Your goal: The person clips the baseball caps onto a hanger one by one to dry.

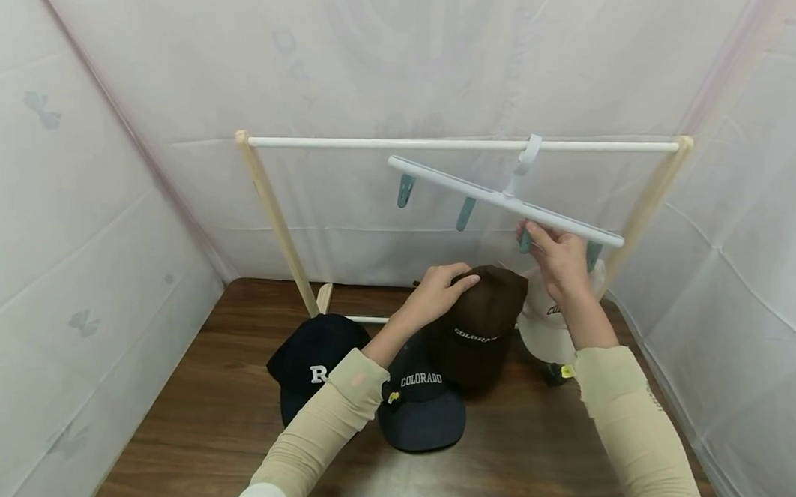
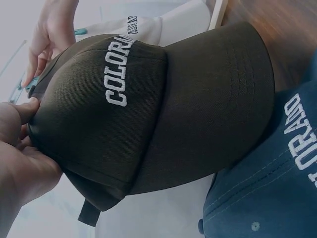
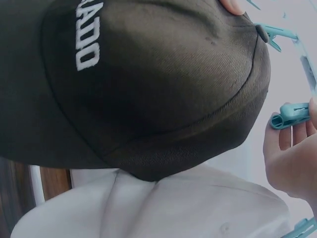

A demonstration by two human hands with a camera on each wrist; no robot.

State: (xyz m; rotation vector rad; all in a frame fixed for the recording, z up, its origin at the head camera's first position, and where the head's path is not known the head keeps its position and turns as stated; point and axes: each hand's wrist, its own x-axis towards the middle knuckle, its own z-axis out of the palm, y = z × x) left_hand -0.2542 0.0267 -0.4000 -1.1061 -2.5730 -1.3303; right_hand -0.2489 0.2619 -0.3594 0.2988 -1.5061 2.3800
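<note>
My left hand (image 1: 438, 290) grips a dark brown cap (image 1: 493, 298) near the top of its crown. Its white COLORADO lettering faces me, and the brim points down. With my right hand (image 1: 564, 266) I pinch a teal clip (image 3: 293, 114) under a white hanger (image 1: 452, 181). This clip is apart from the brown cap in the right wrist view. The tilted hanger hooks over a white rod (image 1: 376, 144), with other teal clips along its bar. A white cap (image 1: 544, 327) hangs below the hanger's right end, partly behind my right hand.
A navy COLORADO cap (image 1: 421, 415) and a dark cap with an R (image 1: 305, 349) lie on the brown wooden table (image 1: 193, 418). Light wooden posts (image 1: 274, 212) carry the rod. White sheeting (image 1: 144, 62) surrounds the table at the back and sides.
</note>
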